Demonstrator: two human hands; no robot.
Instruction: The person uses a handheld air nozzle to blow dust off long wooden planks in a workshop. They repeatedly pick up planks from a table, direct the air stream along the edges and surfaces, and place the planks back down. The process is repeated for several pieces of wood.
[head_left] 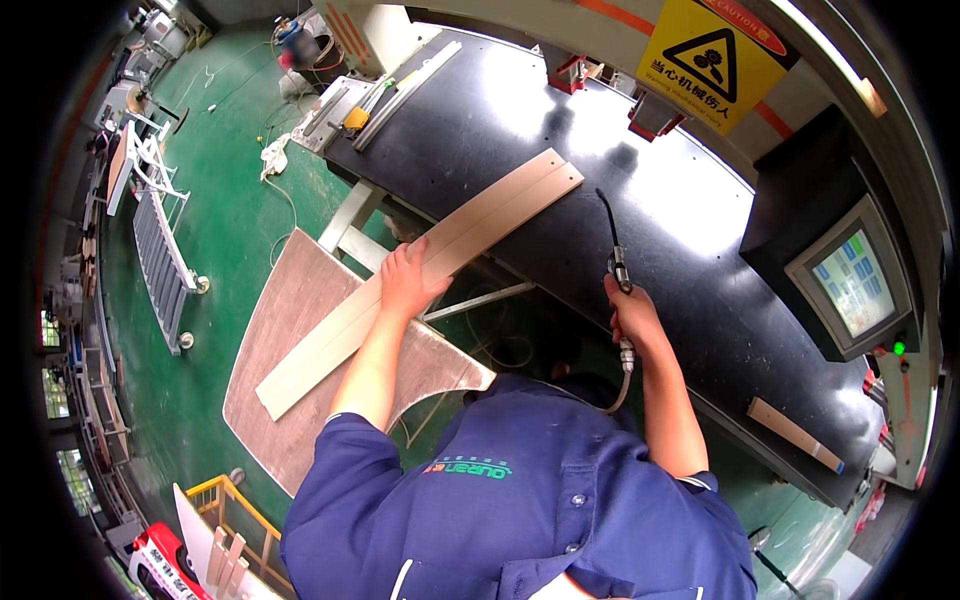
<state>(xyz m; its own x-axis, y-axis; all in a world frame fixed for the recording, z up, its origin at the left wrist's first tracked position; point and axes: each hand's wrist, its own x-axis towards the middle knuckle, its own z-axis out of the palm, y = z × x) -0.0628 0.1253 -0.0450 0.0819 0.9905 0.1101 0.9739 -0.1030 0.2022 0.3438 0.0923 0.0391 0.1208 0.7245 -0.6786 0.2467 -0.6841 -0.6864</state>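
Note:
Two long pale wooden boards (500, 215), lying side by side with a seam between them, slant from a brown wooden panel (290, 300) at the left up onto the black worktable (440, 130). Small dark holes show at their far end. My left hand (403, 280) is closed across the boards near their middle, its fingers over the far edge. In my right hand (632, 315) is an air blow gun (621, 265), its thin black nozzle pointing away over the table. A hose (622, 390) runs from its lower end toward my body.
A control screen (850, 275) stands at the right, below a yellow warning sign (715, 65) on the machine beam. A short wooden strip (795, 435) lies at the table's right end. Metal strips (408, 95) lie at its far left. A grey wheeled rack (165, 265) stands on the green floor.

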